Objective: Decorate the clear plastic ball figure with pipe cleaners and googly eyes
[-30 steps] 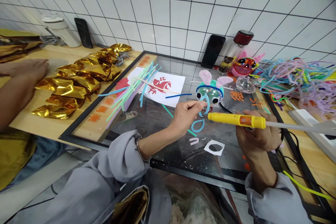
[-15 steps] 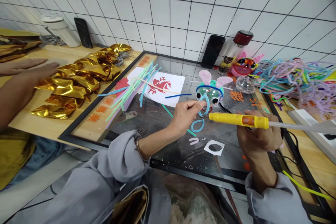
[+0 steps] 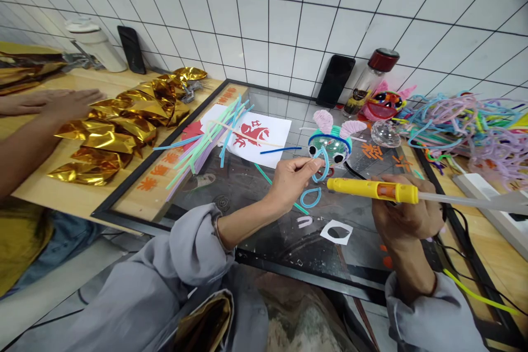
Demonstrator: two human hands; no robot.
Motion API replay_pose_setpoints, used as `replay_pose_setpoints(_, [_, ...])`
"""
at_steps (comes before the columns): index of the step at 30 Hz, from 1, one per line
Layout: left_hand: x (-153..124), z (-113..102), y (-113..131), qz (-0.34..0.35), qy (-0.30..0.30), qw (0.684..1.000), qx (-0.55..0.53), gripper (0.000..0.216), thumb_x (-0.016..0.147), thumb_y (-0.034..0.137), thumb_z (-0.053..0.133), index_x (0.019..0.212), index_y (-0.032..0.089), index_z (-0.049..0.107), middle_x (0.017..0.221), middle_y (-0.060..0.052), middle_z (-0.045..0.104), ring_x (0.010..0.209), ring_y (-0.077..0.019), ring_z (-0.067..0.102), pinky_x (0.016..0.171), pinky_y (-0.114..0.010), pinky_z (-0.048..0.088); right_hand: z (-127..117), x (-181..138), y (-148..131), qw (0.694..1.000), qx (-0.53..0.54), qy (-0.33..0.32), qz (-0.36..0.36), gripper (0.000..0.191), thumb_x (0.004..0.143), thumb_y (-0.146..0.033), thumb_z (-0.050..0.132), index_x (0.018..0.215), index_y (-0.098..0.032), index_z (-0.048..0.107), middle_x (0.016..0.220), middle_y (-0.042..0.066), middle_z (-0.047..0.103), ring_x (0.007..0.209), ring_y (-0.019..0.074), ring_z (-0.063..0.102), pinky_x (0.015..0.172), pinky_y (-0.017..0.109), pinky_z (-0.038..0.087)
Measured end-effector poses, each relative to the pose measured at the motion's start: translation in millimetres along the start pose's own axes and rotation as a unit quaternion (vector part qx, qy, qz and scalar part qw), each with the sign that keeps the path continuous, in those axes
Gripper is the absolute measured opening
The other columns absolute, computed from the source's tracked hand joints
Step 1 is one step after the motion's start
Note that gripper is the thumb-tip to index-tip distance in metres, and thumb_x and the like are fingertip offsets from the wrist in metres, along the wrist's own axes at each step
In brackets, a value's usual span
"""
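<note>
Pinched in the fingertips of my left hand (image 3: 293,179) is a light blue pipe cleaner (image 3: 325,162) bent into a loop. My right hand (image 3: 406,212) is wrapped round a yellow hot glue gun (image 3: 371,189), its nozzle pointing left at the loop; a clear glue stick (image 3: 454,198) sticks out of its back. Just behind the loop stands a green animal head (image 3: 329,146) with googly eyes and pink pipe-cleaner ears. Another blue pipe-cleaner loop (image 3: 311,197) lies on the glass below. Nearer me are a small white U-shaped piece (image 3: 304,222) and a white paper with a round hole (image 3: 347,235).
Pipe cleaners (image 3: 206,146) lie across a red-and-white print (image 3: 274,137). At the right are a tangled pipe-cleaner pile (image 3: 457,121), a glass bottle (image 3: 365,88), a phone (image 3: 336,81) and a power strip (image 3: 490,209). Another person's hands (image 3: 70,102) rest by gold foil (image 3: 124,126) at left.
The other person's hands have come together at the left. My left hand keeps its pinch on the blue loop; the glue gun has shifted very slightly left.
</note>
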State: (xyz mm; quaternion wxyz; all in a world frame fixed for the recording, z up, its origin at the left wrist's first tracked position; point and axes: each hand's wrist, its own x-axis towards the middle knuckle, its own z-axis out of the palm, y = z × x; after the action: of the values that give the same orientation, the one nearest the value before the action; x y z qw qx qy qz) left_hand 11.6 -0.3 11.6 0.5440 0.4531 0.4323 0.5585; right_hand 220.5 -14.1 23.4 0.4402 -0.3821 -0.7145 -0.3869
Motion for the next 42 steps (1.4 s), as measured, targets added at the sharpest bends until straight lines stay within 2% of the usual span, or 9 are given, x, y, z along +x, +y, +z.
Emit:
replay_pose_setpoints(6, [1,-1,-1,0.001,-0.001,1.0,0.002,0.034,0.078,0.049,0.07,0.07,0.016,0.073,0.056,0.003,0.053,0.052,-0.0068,0.035,0.05,-0.022,0.029,-2,-4,2,1.0,0.003,-0.004,0.01,0.024,0.078,-0.018,0.074,0.097,-0.023,0.061,0.074,0.004,0.071,0.066,0.0217,0.067,0.065,0.033,0.051])
replay_pose_setpoints(11, [0,0,0,-0.001,-0.001,1.0,-0.001,0.034,0.077,0.049,0.071,0.071,0.016,0.074,0.055,0.003,0.052,0.052,-0.007,0.035,0.05,-0.022,0.028,-2,-7,2,0.999,-0.002,-0.018,0.044,0.02,0.079,-0.023,0.073,0.096,-0.024,0.062,0.077,0.005,0.071,0.07,0.024,0.068,0.067,0.036,0.051])
replay_pose_setpoints(19, [-2,0,2,-0.001,-0.009,1.0,0.004,0.032,0.078,0.047,0.069,0.073,0.015,0.074,0.054,0.004,0.047,0.052,-0.0072,0.034,0.051,-0.022,0.028,-1,3,-1,1.0,0.015,0.006,-0.009,0.02,0.078,-0.014,0.074,0.091,-0.022,0.062,0.069,0.002,0.069,0.061,0.0186,0.065,0.062,0.031,0.05])
replay_pose_setpoints(24, [-1,0,2,-0.002,-0.004,1.0,0.004,0.034,0.077,0.048,0.069,0.07,0.015,0.072,0.054,0.004,0.046,0.052,-0.007,0.032,0.05,-0.022,0.027,0,-5,2,0.998,0.008,-0.039,0.043,0.006,0.083,-0.022,0.068,0.085,-0.023,0.063,0.069,0.004,0.069,0.065,0.0206,0.066,0.066,0.034,0.05])
replay_pose_setpoints(28, [0,0,1,0.0,-0.003,1.0,0.007,0.034,0.077,0.047,0.068,0.067,0.015,0.07,0.054,0.004,0.045,0.052,-0.007,0.032,0.05,-0.022,0.027,0,-11,4,0.996,0.006,-0.055,0.069,0.007,0.082,-0.025,0.069,0.084,-0.023,0.063,0.071,0.004,0.068,0.067,0.0214,0.066,0.068,0.035,0.049])
replay_pose_setpoints(36, [1,-1,1,-0.001,-0.001,1.0,0.007,0.035,0.077,0.049,0.069,0.069,0.015,0.071,0.055,0.003,0.046,0.053,-0.0071,0.033,0.051,-0.022,0.028,-3,-2,1,1.0,0.005,-0.001,0.025,0.02,0.079,-0.016,0.073,0.095,-0.021,0.063,0.075,0.004,0.071,0.067,0.0206,0.067,0.066,0.033,0.051])
replay_pose_setpoints(39, [0,-1,0,-0.008,-0.022,1.0,0.02,0.036,0.078,0.05,0.069,0.073,0.015,0.074,0.055,0.004,0.046,0.052,-0.007,0.032,0.051,-0.023,0.027,-4,-4,0,0.998,-0.016,0.001,0.053,0.02,0.078,-0.018,0.074,0.096,-0.02,0.064,0.076,0.006,0.071,0.069,0.0223,0.068,0.065,0.034,0.051])
replay_pose_setpoints(42, [-1,-2,-2,-0.01,-0.07,0.996,0.051,0.036,0.079,0.051,0.067,0.077,0.016,0.076,0.058,0.003,0.047,0.054,-0.0074,0.034,0.053,-0.023,0.028,-4,-10,2,0.99,-0.066,-0.028,0.118,0.014,0.081,-0.022,0.07,0.095,-0.021,0.065,0.079,0.009,0.071,0.074,0.0254,0.067,0.066,0.037,0.049])
